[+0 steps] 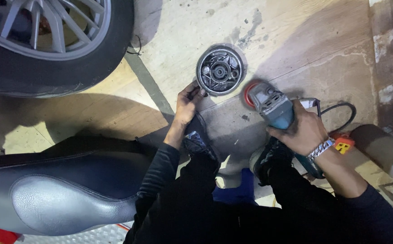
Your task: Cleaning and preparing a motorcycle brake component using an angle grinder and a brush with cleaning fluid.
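Observation:
A round metal hub part (219, 71) with spokes and a dark centre lies flat on the concrete floor. My left hand (188, 103) grips its near-left rim with dirty fingers. My right hand (301, 129), with a silver chain bracelet on the wrist, holds a teal angle grinder (274, 107). The grinder's red disc (250, 94) hangs just right of the hub, apart from it. A black cable (341, 110) loops away from the grinder's rear.
A car wheel with a silver alloy rim (47, 40) stands at the top left. A grey and black scooter seat (65, 190) fills the lower left. An orange plug block (343, 143) and a brown cylinder (381, 147) lie at the right. My shoes (201, 140) rest near the hub.

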